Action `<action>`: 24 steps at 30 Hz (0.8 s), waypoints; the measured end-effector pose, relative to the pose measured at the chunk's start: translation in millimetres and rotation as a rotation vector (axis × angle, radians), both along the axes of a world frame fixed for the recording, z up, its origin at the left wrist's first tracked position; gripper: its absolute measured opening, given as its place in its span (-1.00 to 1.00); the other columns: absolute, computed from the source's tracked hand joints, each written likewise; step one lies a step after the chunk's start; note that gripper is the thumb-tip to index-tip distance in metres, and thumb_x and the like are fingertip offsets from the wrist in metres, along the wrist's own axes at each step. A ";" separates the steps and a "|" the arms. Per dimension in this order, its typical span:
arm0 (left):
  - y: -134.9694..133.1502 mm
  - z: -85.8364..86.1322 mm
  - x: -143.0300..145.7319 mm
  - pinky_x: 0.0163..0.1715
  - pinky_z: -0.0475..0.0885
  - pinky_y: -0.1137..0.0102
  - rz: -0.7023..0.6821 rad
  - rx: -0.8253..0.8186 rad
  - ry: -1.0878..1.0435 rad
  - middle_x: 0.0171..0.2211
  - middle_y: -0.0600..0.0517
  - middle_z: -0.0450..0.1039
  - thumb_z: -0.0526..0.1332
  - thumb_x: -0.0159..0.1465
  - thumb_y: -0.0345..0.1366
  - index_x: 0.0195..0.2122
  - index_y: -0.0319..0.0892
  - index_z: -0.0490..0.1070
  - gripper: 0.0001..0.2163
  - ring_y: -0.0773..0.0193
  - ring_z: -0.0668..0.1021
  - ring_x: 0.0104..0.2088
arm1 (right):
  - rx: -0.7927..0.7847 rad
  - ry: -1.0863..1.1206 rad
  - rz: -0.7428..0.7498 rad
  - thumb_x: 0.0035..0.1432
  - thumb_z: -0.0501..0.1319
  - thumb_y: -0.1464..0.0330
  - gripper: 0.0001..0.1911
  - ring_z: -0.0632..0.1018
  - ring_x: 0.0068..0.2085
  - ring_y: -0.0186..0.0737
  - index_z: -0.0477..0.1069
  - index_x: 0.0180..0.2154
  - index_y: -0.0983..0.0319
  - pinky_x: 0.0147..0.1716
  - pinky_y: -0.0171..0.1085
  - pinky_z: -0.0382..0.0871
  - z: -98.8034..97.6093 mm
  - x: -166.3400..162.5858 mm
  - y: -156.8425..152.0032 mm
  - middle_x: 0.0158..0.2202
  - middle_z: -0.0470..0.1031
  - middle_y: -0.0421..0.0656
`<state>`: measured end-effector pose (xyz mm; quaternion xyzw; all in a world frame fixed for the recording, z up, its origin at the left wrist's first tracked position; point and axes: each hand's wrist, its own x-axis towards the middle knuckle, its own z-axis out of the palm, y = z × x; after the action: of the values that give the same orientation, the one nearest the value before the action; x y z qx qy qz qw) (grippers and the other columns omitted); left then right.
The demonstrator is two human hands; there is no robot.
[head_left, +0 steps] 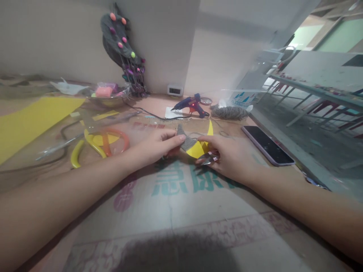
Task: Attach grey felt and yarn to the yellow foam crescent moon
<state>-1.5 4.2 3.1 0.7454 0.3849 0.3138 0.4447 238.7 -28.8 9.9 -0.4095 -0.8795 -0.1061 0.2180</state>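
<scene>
A yellow crescent (196, 150), partly wrapped in grey yarn (188, 144), is between my hands above the table. My left hand (167, 142) pinches its wrapped end, thumb on top. My right hand (228, 151) is closed at the bare yellow side, its index finger by a loose strand of yarn. Small metal scissors (208, 158) stick out from under the right fingers, blades pointing left. The right palm and part of the crescent are hidden.
A blue glue gun (190, 104) with a red light rests at the back beside a grey yarn skein (230, 112). Yellow- and orange-handled scissors (95, 141) lie left, near yellow sheet material (31, 121). A phone (268, 145) lies right. A pompom-trimmed grey crescent (116, 41) hangs on the wall.
</scene>
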 end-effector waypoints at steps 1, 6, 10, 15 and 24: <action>-0.5 0.2 0.5 -0.62 0.15 0.46 0.011 0.017 0.000 -0.63 0.13 0.25 0.08 0.31 -0.03 -0.57 -0.16 0.26 -0.62 0.40 0.30 -0.62 | -0.004 0.022 0.022 0.12 0.27 0.07 -0.48 0.50 -0.45 -0.23 0.35 0.01 0.25 -0.45 -0.30 0.25 1.0 0.4 -0.8 -0.40 0.54 -0.16; -3.1 3.3 3.2 -0.61 0.13 0.45 0.006 0.098 0.043 -0.62 0.14 0.21 0.08 0.30 -0.09 -0.57 -0.15 0.23 -0.65 0.38 0.28 -0.60 | 0.031 0.043 0.167 0.33 -0.06 0.02 -0.50 0.48 -0.39 -0.18 0.30 0.00 0.28 -0.39 -0.24 0.27 6.6 2.5 -5.3 -0.31 0.51 -0.06; -3.4 3.1 4.2 -0.59 0.14 0.44 -0.043 0.093 0.062 -0.61 0.14 0.19 0.08 0.29 -0.11 -0.56 -0.15 0.23 -0.68 0.36 0.28 -0.58 | 0.035 0.014 0.148 0.38 -0.10 0.19 -0.63 0.46 -0.38 -0.19 0.35 -0.07 0.26 -0.38 -0.24 0.26 7.8 1.2 -5.6 -0.33 0.49 -0.08; -2.5 -0.2 4.8 -0.58 0.14 0.44 -0.094 0.124 0.098 -0.61 0.14 0.20 0.08 0.29 -0.10 -0.57 -0.14 0.23 -0.67 0.36 0.28 -0.58 | 0.143 -0.039 0.126 0.38 -0.05 0.27 -0.67 0.45 -0.34 -0.14 0.41 -0.07 0.26 -0.36 -0.20 0.21 7.3 0.5 -4.4 -0.35 0.50 -0.06; -3.9 0.8 4.0 -0.60 0.10 0.42 -0.103 0.094 0.112 -0.63 0.14 0.18 0.10 0.27 -0.07 -0.59 -0.14 0.22 -0.65 0.36 0.26 -0.59 | 0.119 -0.129 0.116 0.34 0.02 0.34 -0.72 0.43 -0.40 -0.21 0.49 -0.18 0.25 -0.41 -0.24 0.10 8.2 -3.9 -4.1 -0.41 0.52 -0.11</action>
<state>2.5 0.3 3.9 0.8005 0.3552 0.2664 0.4025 234.8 -32.9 18.1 -0.3368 -0.9060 -0.1715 0.1908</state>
